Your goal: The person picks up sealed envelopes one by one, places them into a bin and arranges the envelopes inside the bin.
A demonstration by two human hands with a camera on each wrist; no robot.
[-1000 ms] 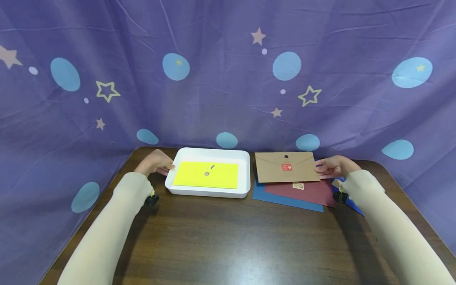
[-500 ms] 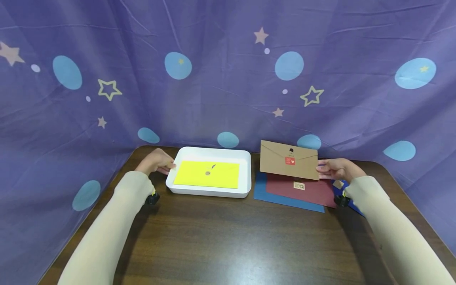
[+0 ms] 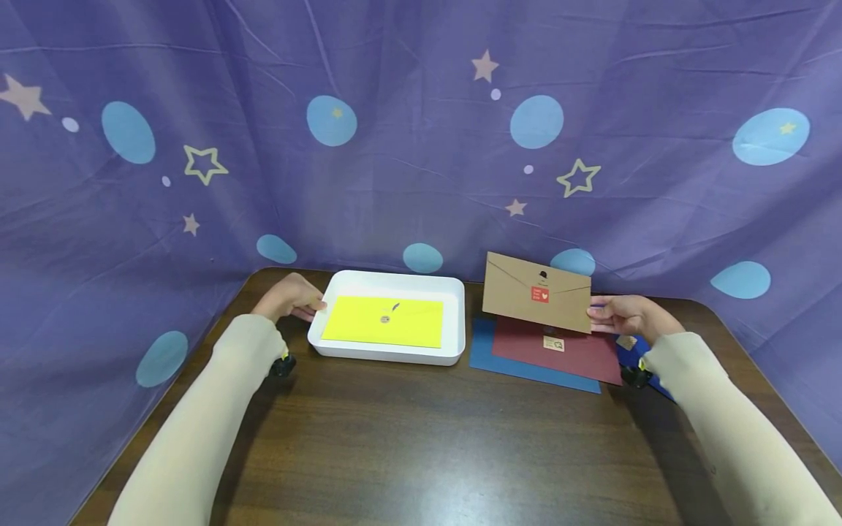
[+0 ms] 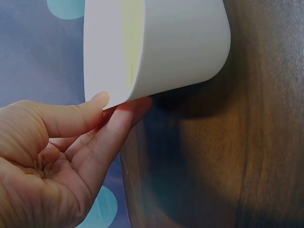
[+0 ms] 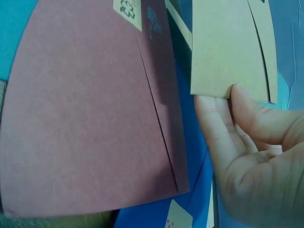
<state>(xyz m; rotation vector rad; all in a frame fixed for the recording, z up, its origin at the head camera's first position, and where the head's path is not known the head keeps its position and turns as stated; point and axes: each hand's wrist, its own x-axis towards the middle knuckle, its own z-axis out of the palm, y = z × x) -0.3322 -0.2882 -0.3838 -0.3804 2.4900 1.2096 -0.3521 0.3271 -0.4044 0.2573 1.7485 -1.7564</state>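
My left hand (image 3: 291, 298) pinches the left rim of a white tray (image 3: 388, 356), thumb inside and fingers outside, as the left wrist view shows. Inside the tray lies a yellow envelope (image 3: 411, 325) with a small round seal. With thumb and fingers, my right hand (image 3: 631, 316) pinches the right edge of a brown kraft envelope (image 3: 509, 292), which bears a red heart sticker. That envelope is tilted, its left end higher, above a dark red envelope (image 5: 90, 118). The right wrist view shows a gap between those two.
A teal-blue envelope (image 3: 483, 358) lies partly under the dark red one. Near the right wrist is a bright blue envelope (image 3: 631, 356) with a tan sticker. Everything stands on a dark wooden table (image 3: 421, 438), backed by a purple curtain (image 3: 408, 183).
My right hand has lifted the brown envelope, raising its left end most, and shifted slightly right. More of the dark red envelope shows. The left hand keeps its hold on the tray.
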